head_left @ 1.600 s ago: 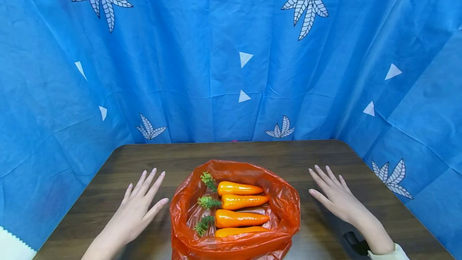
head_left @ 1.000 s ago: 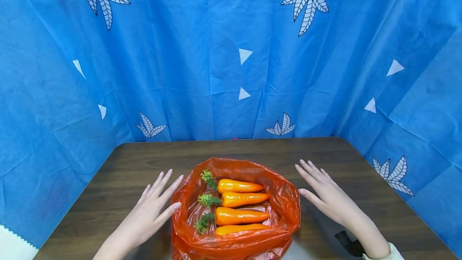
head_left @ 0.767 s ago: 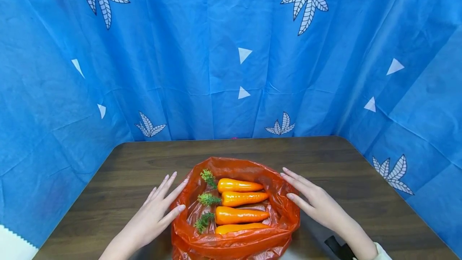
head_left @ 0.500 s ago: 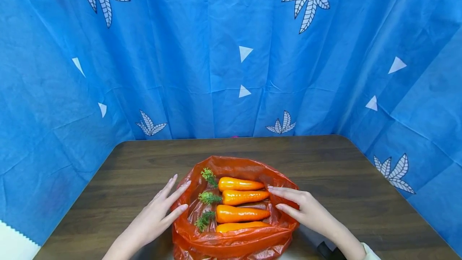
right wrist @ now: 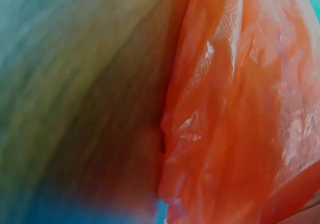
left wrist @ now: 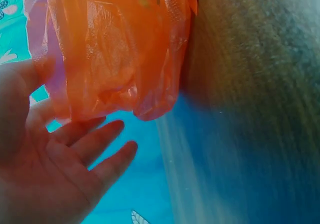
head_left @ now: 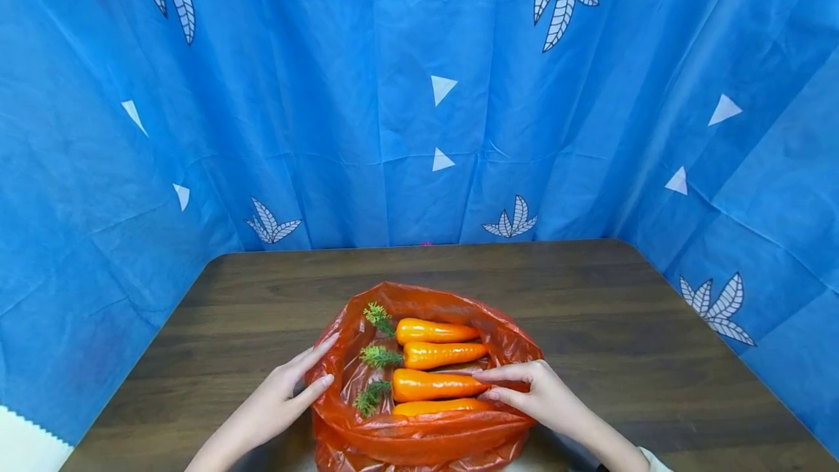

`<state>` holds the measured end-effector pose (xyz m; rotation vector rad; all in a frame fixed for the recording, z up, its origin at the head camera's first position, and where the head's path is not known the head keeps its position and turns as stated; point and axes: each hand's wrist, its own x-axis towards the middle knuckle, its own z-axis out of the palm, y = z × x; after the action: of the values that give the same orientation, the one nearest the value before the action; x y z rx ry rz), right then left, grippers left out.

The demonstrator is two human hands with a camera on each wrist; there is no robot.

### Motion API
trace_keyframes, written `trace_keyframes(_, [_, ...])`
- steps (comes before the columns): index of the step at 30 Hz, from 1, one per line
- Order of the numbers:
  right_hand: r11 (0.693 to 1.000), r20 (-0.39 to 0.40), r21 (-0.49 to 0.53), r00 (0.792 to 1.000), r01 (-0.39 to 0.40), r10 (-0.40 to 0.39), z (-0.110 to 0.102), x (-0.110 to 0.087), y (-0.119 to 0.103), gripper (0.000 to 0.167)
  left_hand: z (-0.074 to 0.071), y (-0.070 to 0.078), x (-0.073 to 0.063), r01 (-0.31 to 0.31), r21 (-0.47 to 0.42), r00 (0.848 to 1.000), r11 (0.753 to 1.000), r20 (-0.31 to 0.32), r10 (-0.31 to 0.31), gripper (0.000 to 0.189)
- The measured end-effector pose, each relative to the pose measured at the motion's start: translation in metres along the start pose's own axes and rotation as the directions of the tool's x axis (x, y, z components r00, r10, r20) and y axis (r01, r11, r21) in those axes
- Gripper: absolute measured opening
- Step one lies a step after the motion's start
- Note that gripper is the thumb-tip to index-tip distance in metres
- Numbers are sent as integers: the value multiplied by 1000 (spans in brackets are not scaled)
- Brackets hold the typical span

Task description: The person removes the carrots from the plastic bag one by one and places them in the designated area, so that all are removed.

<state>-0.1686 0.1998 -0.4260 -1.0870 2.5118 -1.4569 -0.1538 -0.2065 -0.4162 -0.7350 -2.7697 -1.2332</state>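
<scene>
A red plastic bag (head_left: 419, 443) stands with its mouth spread wide on the wooden table. Several orange carrots (head_left: 432, 355) with green tops lie side by side in it, tips to the right. My left hand (head_left: 272, 403) is at the bag's left rim, thumb and index finger against the plastic; its other fingers stretch below the bag in the left wrist view. My right hand (head_left: 540, 392) reaches over the right rim and pinches the tip of the third carrot (head_left: 429, 386) from the back between thumb and fingers. In the right wrist view the bag (right wrist: 240, 109) hides most of that hand.
The brown wooden tabletop (head_left: 262, 297) runs behind the bag and out to both sides. A blue patterned curtain (head_left: 406, 115) hangs along its back and sides. At the lower left a white cloth edge (head_left: 26, 439) shows.
Both hands have moved inward from either side of the bag. The left has come to its rim; the right has gone over the rim down to a carrot tip. The carrots lie as before.
</scene>
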Motion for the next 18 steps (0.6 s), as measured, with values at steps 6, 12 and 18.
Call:
trace_keyframes(6, [997,93,-59,995,46,-41,9,9,-2,26,-1,-2,-2,-58,-4,998,998,-4,58,61])
trace_keyframes(12, [988,146,-117,986,101,-83,19,15,-3,25,-1,-1,-1,-44,-29,998,999,36,45,74])
trace_keyframes(18, [972,190,-204,979,119,-80,22,16,-4,27,-2,-1,-1,-35,-18,997,999,67,36,80])
